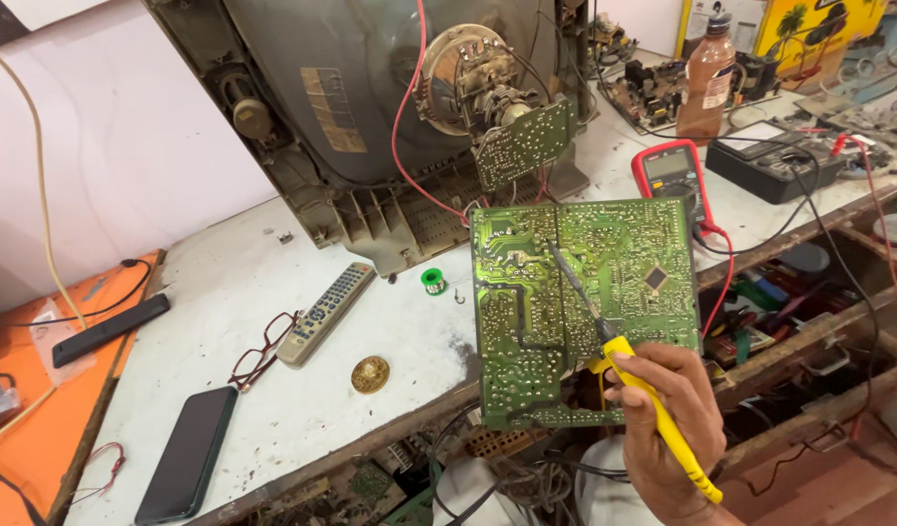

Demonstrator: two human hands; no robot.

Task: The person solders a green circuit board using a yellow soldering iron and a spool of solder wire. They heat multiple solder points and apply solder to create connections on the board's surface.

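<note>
The right hand (663,414), at the lower right of the frame, is closed in a pen-like grip around the yellow soldering iron (653,404), fingers wrapped on the handle and thumb on top. The iron's dark tip reaches up and left to the solder side of the green circuit board (526,321), which stands tilted at centre frame over the bench edge. The tip appears to rest near the board's middle seam; holding it steady on one joint and clear of neighbouring tracks looks the sound way. The wrist angles upward from the bottom edge. The left hand is out of view.
</note>
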